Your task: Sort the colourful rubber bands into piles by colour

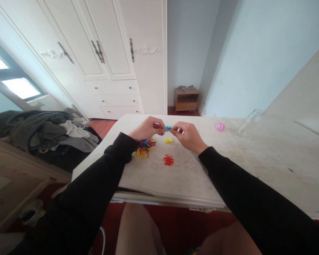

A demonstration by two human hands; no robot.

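My left hand (151, 128) and my right hand (187, 134) meet above the far part of the white table, thumb and fingers pinched on each. A thin reddish band seems to run between the fingertips; its ends are hidden. Right behind it shows a small blue heap (168, 127) of similar pieces. Under my left wrist lies a mixed pile (145, 148) of thin bands in red, blue, yellow and black, partly covered by the sleeve. A small yellow heap (168, 140) sits just below my hands, and a red heap (168, 160) lies nearer to me.
The table (191, 180) has a worn, stained top. To the right stand a pink round object (220, 126) and a clear glass or plastic vessel (251, 121). Clothes (42, 131) are heaped at left. A white wardrobe (106, 42) and a small wooden cabinet (186, 100) stand beyond.
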